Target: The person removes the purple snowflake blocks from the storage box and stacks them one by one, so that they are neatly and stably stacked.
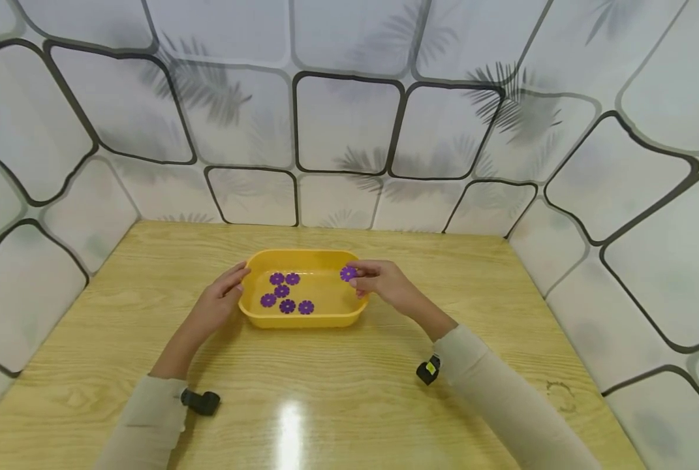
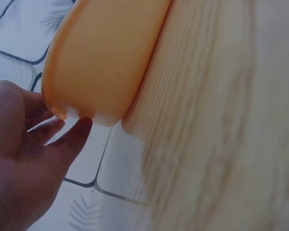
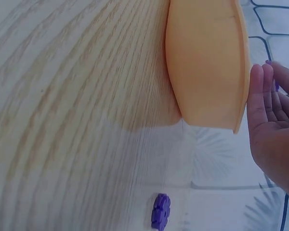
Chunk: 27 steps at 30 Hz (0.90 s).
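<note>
A yellow plastic tray (image 1: 302, 321) with raised walls stands on the table. Inside it lie several purple flower-shaped discs (image 1: 281, 291), mostly in its left half. My left hand (image 1: 215, 303) grips the tray's left end, the thumb against the outer wall and the fingers at the rim; in the left wrist view this hand (image 2: 33, 149) is seen from below the rim. Over the tray's right end, my right hand (image 1: 387, 285) pinches one purple flower disc (image 1: 348, 273) between thumb and fingers. The right wrist view shows only a sliver of that disc behind the fingers.
Another purple disc (image 3: 160, 211) lies on the table outside the tray in the right wrist view. The wooden table (image 1: 326, 385) meets patterned walls (image 1: 349, 124) at the back and sides. Both wrists carry small black cameras (image 1: 201, 402).
</note>
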Motion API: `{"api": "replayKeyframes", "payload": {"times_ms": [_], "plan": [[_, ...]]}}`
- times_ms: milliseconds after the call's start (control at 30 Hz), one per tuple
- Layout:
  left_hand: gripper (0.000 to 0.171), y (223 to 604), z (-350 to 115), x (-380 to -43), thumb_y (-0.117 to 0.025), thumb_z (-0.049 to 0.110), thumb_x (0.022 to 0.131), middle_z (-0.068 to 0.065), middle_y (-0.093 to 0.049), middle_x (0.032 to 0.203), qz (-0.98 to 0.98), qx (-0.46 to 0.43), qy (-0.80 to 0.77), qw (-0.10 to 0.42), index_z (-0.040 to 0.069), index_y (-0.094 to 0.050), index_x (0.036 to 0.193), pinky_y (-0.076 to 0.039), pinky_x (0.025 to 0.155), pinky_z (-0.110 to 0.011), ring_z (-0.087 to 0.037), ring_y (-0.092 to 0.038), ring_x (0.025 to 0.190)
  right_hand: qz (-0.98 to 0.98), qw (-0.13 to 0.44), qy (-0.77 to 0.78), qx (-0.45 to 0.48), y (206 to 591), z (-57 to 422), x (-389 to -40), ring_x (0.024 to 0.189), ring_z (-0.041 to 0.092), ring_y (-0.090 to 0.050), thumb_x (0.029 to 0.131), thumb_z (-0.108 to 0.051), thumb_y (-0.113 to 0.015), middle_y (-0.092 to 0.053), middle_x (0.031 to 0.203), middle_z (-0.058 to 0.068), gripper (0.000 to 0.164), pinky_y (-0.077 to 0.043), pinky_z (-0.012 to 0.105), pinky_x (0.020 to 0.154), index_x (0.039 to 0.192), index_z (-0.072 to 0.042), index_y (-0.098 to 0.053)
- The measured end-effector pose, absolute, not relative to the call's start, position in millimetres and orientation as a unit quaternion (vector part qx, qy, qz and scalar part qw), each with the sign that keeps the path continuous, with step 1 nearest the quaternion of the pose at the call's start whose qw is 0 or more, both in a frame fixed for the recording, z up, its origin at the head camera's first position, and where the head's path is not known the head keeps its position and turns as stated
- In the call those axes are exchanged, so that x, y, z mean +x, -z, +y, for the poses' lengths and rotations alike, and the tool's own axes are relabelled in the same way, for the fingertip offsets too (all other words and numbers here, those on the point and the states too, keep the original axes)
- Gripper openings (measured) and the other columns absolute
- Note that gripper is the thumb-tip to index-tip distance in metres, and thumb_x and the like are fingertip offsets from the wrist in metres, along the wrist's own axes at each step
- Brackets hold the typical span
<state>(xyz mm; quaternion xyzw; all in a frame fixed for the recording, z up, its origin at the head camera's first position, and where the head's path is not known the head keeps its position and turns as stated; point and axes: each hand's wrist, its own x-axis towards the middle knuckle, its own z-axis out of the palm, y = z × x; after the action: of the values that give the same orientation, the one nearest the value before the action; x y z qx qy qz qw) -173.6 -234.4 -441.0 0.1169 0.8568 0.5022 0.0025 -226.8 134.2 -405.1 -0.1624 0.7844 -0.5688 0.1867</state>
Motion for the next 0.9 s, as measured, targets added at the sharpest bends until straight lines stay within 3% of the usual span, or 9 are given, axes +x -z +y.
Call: {"api": "replayKeyframes", "payload": {"times_ms": [100,300,533,633,733,900], "plan": [[0.045,440.8,-233.7,-173.6,-0.04,0.009,0.108,-0.02,-0.024,0.165,0.857,0.115,-0.502,0.004,-0.006,-0.04,0.151,-0.026,0.121,-0.058,-0.043,-0.021,0.152,0.788,0.178,0.566,-0.162,403.8,143.4,-224.1,0.097,0.04,-0.067,0.097,-0.018,-0.068,-0.068,0.126,0.02,0.051,-0.061,0.044,0.086,0.144,-0.004,-0.055],[0.046,441.2,-234.3,-172.9,-0.037,0.012,0.11,-0.017,-0.02,0.167,0.859,0.114,-0.5,0.015,-0.003,-0.037,0.153,-0.025,0.122,-0.059,-0.042,-0.018,0.153,0.815,0.161,0.535,-0.15,403.2,168.5,-220.1,0.084,0.027,-0.066,0.097,-0.028,-0.069,-0.067,0.12,0.026,0.054,-0.057,0.06,0.082,0.145,-0.009,-0.055],[0.047,442.0,-235.2,-172.2,-0.036,0.014,0.11,-0.016,-0.019,0.168,0.861,0.111,-0.496,0.019,-0.002,-0.035,0.155,-0.026,0.121,-0.06,-0.041,-0.018,0.154,0.828,0.159,0.524,-0.117,412.9,198.7,-220.8,0.085,0.028,-0.062,0.097,-0.032,-0.069,-0.064,0.115,0.028,0.056,-0.059,0.045,0.08,0.146,-0.011,-0.054],[0.047,441.6,-235.3,-171.9,-0.036,0.015,0.111,-0.016,-0.019,0.168,0.861,0.109,-0.496,0.02,-0.002,-0.035,0.155,-0.025,0.121,-0.06,-0.042,-0.018,0.154,0.839,0.153,0.509,-0.117,418.4,211.4,-220.1,0.083,0.032,-0.06,0.099,-0.03,-0.067,-0.066,0.106,0.026,0.056,-0.057,0.047,0.077,0.147,-0.008,-0.052],[0.047,441.4,-234.9,-171.8,-0.036,0.015,0.11,-0.016,-0.019,0.168,0.861,0.11,-0.496,0.02,-0.002,-0.035,0.155,-0.026,0.121,-0.06,-0.041,-0.018,0.154,0.852,0.149,0.49,-0.113,423.7,222.7,-219.0,0.078,0.033,-0.059,0.1,-0.029,-0.065,-0.066,0.097,0.024,0.053,-0.057,0.046,0.073,0.147,-0.009,-0.052],[0.046,440.6,-234.1,-171.7,-0.036,0.013,0.11,-0.018,-0.02,0.167,0.859,0.112,-0.5,0.016,-0.004,-0.037,0.153,-0.026,0.12,-0.06,-0.043,-0.019,0.153,0.856,0.153,0.484,-0.101,430.7,238.2,-220.0,0.077,0.029,-0.057,0.1,-0.032,-0.065,-0.066,0.096,0.02,0.054,-0.053,0.035,0.062,0.147,-0.009,-0.053]]}}
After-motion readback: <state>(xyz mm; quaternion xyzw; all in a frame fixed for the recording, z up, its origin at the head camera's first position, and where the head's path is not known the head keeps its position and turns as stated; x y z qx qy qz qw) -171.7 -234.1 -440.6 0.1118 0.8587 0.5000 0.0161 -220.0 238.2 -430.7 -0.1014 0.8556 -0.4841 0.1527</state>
